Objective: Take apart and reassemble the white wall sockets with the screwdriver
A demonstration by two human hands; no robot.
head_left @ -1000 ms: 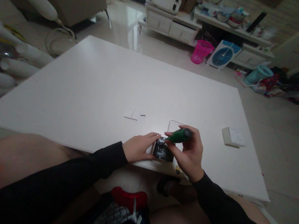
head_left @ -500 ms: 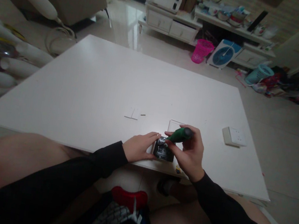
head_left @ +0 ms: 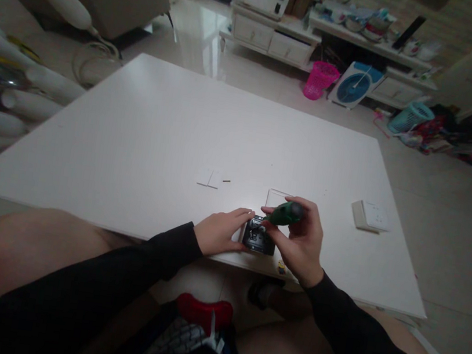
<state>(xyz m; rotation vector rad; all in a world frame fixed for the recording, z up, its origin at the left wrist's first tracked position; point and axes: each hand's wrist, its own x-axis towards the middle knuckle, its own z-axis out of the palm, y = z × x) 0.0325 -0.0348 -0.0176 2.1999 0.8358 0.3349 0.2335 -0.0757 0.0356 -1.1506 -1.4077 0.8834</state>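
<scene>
left hand [head_left: 221, 233] pinching black box [head_left: 261, 244] | right hand [head_left: 302, 249] grasping screwdriver [head_left: 287, 213] over it | work seemingly unfinished: white plates [head_left: 209, 178], likely screw [head_left: 226, 181] loose on tabletop [head_left: 158, 131]

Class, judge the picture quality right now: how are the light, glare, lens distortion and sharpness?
Head view: dim overall, with pale reflections on the glossy floor; head view: wide-angle stretching toward the edges; head view: somewhat soft, so fine detail on the black part by the green-handled tool cannot be made out.
</scene>
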